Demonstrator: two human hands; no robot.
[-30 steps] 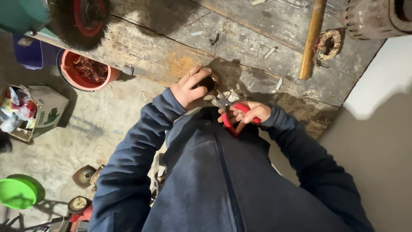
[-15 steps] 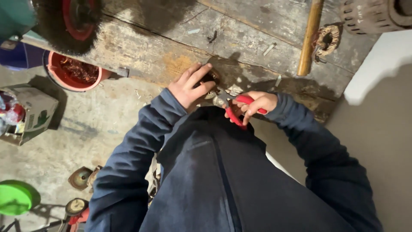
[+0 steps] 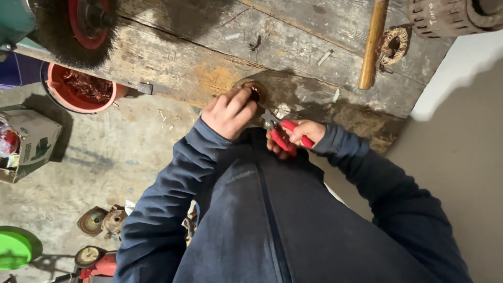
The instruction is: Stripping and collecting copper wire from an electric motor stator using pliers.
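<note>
My left hand (image 3: 228, 111) grips a small round rusty part (image 3: 255, 93) against the near edge of a worn wooden workbench (image 3: 209, 57); most of the part is hidden under my fingers. My right hand (image 3: 299, 133) is closed around red-handled pliers (image 3: 283, 131), and their metal jaws point up-left to the part, right beside my left fingers. Both arms are in dark blue sleeves, and my dark jacket fills the lower frame.
A wooden handle (image 3: 373, 44) lies upright on the bench beside a copper wire coil (image 3: 394, 46). A wire brush wheel (image 3: 78, 29) sits at the top left and a ribbed motor part (image 3: 445, 15) at the top right. On the concrete floor stand a red bucket (image 3: 84, 89), a carton (image 3: 26, 144) and a green lid (image 3: 13, 250).
The view has shifted slightly. My left hand has closed tighter over the round part, and the pliers' jaws have moved up closer to it.
</note>
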